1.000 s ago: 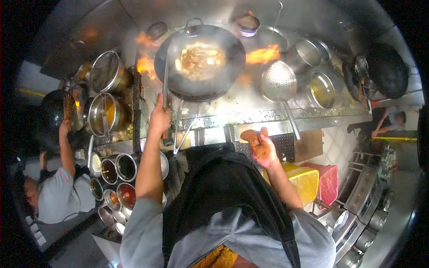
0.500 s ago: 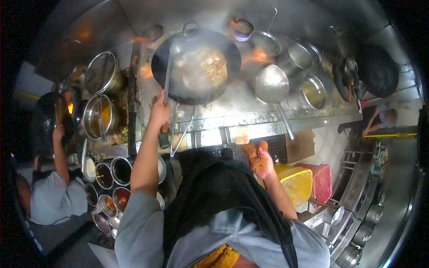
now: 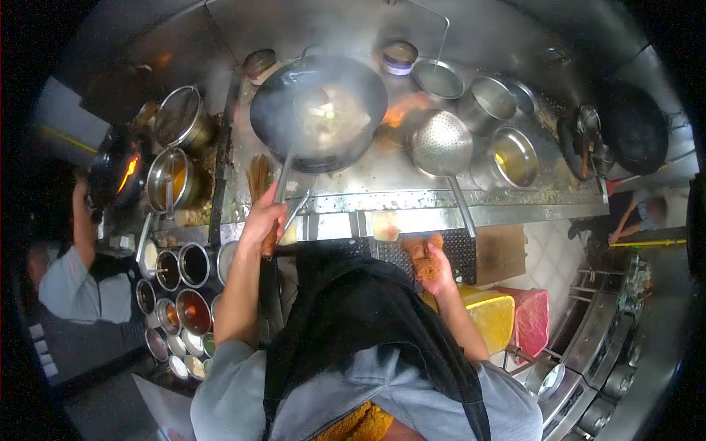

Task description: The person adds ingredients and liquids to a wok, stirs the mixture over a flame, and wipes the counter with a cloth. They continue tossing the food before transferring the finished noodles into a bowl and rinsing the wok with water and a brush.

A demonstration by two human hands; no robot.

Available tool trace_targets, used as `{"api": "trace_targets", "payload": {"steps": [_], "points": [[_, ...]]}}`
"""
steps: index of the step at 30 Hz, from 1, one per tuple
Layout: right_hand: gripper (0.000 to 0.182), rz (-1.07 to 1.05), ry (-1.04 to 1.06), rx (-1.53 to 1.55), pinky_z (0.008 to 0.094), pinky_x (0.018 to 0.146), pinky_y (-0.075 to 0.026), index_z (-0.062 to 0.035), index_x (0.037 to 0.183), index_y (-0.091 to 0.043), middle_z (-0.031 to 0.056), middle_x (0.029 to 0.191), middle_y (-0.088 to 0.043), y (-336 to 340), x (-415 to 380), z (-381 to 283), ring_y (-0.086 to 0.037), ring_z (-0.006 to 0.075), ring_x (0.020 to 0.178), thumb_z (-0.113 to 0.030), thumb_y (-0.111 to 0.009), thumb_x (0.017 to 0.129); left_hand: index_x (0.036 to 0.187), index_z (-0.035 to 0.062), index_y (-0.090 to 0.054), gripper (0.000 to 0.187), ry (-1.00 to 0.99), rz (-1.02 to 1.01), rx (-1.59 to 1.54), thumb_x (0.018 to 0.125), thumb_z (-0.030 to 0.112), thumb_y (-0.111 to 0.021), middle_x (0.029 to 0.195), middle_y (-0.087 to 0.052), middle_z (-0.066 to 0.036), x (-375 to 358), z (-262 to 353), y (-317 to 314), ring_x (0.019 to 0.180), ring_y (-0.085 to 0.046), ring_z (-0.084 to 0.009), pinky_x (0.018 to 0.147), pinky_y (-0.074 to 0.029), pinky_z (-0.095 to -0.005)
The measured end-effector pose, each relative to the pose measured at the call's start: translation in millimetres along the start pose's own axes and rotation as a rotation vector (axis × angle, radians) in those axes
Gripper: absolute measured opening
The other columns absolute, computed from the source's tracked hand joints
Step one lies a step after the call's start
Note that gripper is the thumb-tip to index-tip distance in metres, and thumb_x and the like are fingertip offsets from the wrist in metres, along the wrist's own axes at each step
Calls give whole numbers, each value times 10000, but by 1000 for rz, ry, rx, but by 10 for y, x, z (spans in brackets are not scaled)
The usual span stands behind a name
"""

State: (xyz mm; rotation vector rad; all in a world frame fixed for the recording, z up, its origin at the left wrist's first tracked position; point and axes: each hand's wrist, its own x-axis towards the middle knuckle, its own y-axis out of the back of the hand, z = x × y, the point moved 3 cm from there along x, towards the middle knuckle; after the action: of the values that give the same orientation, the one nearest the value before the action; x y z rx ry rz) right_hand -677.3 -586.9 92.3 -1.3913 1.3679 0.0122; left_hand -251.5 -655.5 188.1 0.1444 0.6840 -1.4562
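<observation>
Steam is rising off the wok (image 3: pixel 320 110) on the burner while the left hand (image 3: pixel 263 220) is clamping the ladle (image 3: pixel 283 184) handle and the right hand (image 3: pixel 434 261) is clutching a cloth (image 3: pixel 421 253), so flames (image 3: pixel 397 112) licking the rim could scorch knuckles.

The left hand (image 3: pixel 263 222) drew back toward the counter edge, tilting the ladle (image 3: pixel 309 110) into the wok (image 3: pixel 318 110). Flames around the wok died down. The right hand (image 3: pixel 430 259) with its cloth (image 3: pixel 419 253) dropped lower.
</observation>
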Motion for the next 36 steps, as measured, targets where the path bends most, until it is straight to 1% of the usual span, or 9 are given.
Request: {"api": "trace_targets", "payload": {"steps": [7,9,10,15,17,20,23,24,36], "points": [[346,-57,-74,-30,334,724,-529,-95,1096,-595,60,1022,-653,417,-45,-236,-633,215,880,-362,-622,876,1514,127,-287,731,-183,404,766,826,53,-520,619,-537,-39,-85,11,-78,439,-512,-138,415,-446,-299],[353,-99,-93,-57,339,732,-529,-89,1101,-597,62,1031,-654,442,-62,-253,-633,220,897,-363,-614,880,1511,150,-302,732,-524,596,1269,820,44,-521,607,-526,-37,199,-270,303,449,-519,-142,436,-466,-304],[401,-39,-46,-86,318,567,-481,-90,1101,-588,63,939,-646,391,-113,-248,-616,203,740,-411,-616,862,1511,150,-302,732,-522,613,1270,820,44,-521,607,-526,-37,166,-275,283,449,-519,-142,436,-466,-304],[439,55,-36,-180,294,391,-435,-89,1095,-578,67,845,-638,497,-209,-274,-600,190,572,-452,-614,850,1520,131,-266,703,-270,459,455,863,66,-509,673,-577,-70,-263,-345,-161,446,-512,-165,438,-445,-314],[395,-112,-209,-168,346,719,-521,-81,1124,-594,69,1005,-652,662,-135,-251,-624,227,906,-378,-623,866,1536,176,-215,727,-275,412,222,885,58,-517,639,-530,-34,-518,-407,-274,417,-456,-152,398,-388,-293],[392,-231,-315,-98,334,700,-519,-88,1118,-594,70,978,-648,710,-1,-175,-621,224,886,-386,-624,865,1530,193,-200,671,-297,251,-406,938,77,-493,639,-456,0,-1179,-465,-420,407,-418,-115,372,-355,-264],[377,-56,-234,-290,312,641,-506,-114,1101,-592,61,942,-641,514,-24,-110,-617,203,839,-400,-631,857,1526,196,-213,651,-337,205,-525,942,85,-477,653,-457,-4,-1910,-727,-403,407,-427,-121,369,-364,-270],[368,41,-199,-315,288,377,-449,-127,1029,-575,53,813,-639,580,78,-43,-604,177,563,-450,-614,858,1533,201,-194,665,-302,317,-484,943,93,-479,636,-444,-2,-2193,-794,-466,406,-427,-122,365,-362,-268],[447,-180,-376,-447,291,554,-460,-109,1136,-580,33,961,-635,249,291,70,-609,169,800,-453,-620,852,1535,85,-168,780,-54,779,-188,829,-3,-488,635,-490,-24,-3164,-1965,-166,413,-450,-134,386,-403,-263]]}}
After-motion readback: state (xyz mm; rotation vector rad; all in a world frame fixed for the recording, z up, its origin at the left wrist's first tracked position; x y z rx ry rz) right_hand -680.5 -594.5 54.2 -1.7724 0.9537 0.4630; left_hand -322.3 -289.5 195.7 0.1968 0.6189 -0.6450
